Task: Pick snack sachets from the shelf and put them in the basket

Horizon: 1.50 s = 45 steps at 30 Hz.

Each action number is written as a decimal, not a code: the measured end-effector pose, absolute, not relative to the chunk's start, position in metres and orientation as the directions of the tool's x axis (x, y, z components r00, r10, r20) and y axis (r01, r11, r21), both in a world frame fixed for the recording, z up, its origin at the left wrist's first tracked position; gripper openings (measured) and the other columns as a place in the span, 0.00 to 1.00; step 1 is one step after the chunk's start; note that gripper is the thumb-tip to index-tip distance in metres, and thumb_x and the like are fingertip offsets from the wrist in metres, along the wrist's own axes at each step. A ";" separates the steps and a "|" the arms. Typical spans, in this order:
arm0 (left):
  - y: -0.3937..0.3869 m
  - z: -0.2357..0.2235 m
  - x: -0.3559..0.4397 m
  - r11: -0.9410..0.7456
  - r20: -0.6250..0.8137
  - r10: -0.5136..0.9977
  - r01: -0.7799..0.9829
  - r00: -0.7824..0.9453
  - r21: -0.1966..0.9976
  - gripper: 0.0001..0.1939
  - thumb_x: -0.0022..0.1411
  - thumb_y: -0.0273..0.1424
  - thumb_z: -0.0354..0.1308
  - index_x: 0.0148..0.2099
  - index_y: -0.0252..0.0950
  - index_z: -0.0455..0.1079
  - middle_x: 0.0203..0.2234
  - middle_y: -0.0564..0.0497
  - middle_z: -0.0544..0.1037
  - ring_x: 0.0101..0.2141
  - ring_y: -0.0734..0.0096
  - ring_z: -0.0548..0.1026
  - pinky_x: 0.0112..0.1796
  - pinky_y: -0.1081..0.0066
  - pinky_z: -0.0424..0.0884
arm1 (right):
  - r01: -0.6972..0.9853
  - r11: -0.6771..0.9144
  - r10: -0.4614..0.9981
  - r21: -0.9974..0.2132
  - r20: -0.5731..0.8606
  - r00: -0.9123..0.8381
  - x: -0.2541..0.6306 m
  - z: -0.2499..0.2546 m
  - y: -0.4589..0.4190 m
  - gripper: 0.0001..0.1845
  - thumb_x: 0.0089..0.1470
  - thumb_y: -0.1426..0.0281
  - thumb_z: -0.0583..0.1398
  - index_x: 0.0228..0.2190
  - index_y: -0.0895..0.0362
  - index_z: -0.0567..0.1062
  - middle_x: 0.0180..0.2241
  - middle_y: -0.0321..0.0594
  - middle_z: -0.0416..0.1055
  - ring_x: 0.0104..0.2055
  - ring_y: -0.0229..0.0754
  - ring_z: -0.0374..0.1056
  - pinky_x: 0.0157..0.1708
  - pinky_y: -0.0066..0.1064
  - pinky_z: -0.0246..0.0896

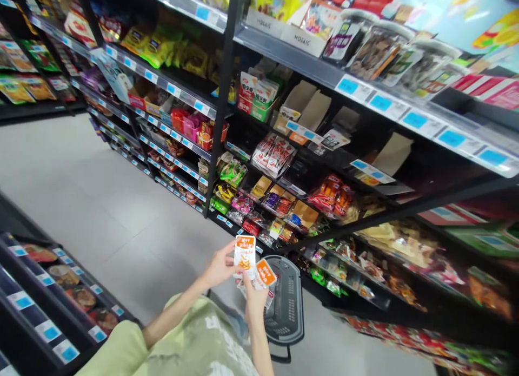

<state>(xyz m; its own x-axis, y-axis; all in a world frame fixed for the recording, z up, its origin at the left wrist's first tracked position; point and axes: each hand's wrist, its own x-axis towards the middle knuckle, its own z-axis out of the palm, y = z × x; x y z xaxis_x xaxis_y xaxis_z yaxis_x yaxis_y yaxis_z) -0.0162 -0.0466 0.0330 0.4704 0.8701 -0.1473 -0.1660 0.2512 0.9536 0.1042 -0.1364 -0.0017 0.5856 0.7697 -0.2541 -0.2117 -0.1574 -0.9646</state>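
Note:
My left hand (220,266) pinches a small orange and white snack packet (245,255) by its left edge and holds it upright. My right hand (254,298) grips a second orange and white packet (265,274) just to the right of the first, with more packets seeming to be bunched under it. Both hands are low in the middle of the view, above the near rim of a dark grey shopping basket (286,309) that stands on the floor.
Black shelves (308,59) packed with snack bags and blue price tags run along the right side of the aisle. A lower shelf unit (60,305) with packaged food stands at the left. Pale tiled floor (81,181) stretches between them.

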 end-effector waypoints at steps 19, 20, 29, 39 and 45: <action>-0.043 0.051 0.020 0.230 -0.114 0.872 -0.193 0.476 0.954 0.40 0.58 0.35 0.64 0.68 0.36 0.54 0.58 0.35 0.71 0.37 0.63 0.82 0.38 0.67 0.79 | -0.277 -0.098 0.649 -0.956 -0.272 0.710 0.125 0.019 -0.142 0.29 0.39 0.60 0.72 0.40 0.66 0.78 0.31 0.49 0.81 0.22 0.45 0.74 0.22 0.34 0.70; -0.044 0.051 0.019 0.238 -0.119 0.871 -0.198 0.476 0.951 0.40 0.57 0.34 0.65 0.68 0.36 0.54 0.58 0.35 0.71 0.37 0.62 0.82 0.38 0.67 0.79 | -0.284 -0.103 0.649 -0.953 -0.281 0.707 0.124 0.019 -0.142 0.30 0.40 0.60 0.72 0.42 0.66 0.77 0.33 0.50 0.81 0.22 0.45 0.74 0.22 0.34 0.70; -0.044 0.044 0.018 0.252 -0.133 0.885 -0.218 0.446 0.943 0.40 0.57 0.36 0.66 0.68 0.36 0.55 0.58 0.36 0.71 0.37 0.62 0.82 0.37 0.68 0.79 | -0.296 -0.122 0.609 -0.947 -0.307 0.731 0.119 0.020 -0.141 0.34 0.41 0.58 0.71 0.46 0.67 0.76 0.35 0.52 0.81 0.22 0.45 0.74 0.21 0.33 0.69; -0.043 0.043 0.014 0.247 -0.123 0.885 -0.229 0.448 0.941 0.38 0.59 0.35 0.64 0.68 0.34 0.55 0.58 0.34 0.71 0.36 0.61 0.83 0.35 0.69 0.80 | -0.492 -0.068 0.559 -0.868 -0.442 0.702 0.111 0.036 -0.139 0.30 0.39 0.59 0.72 0.41 0.65 0.76 0.29 0.44 0.80 0.21 0.46 0.73 0.21 0.35 0.69; -0.041 0.041 0.011 0.250 -0.112 0.885 -0.257 0.451 0.934 0.39 0.58 0.33 0.65 0.68 0.36 0.55 0.58 0.34 0.71 0.37 0.62 0.82 0.36 0.68 0.80 | -0.468 -0.088 0.521 -0.879 -0.441 0.731 0.115 0.036 -0.139 0.30 0.37 0.59 0.72 0.40 0.63 0.75 0.30 0.42 0.80 0.21 0.44 0.73 0.21 0.34 0.70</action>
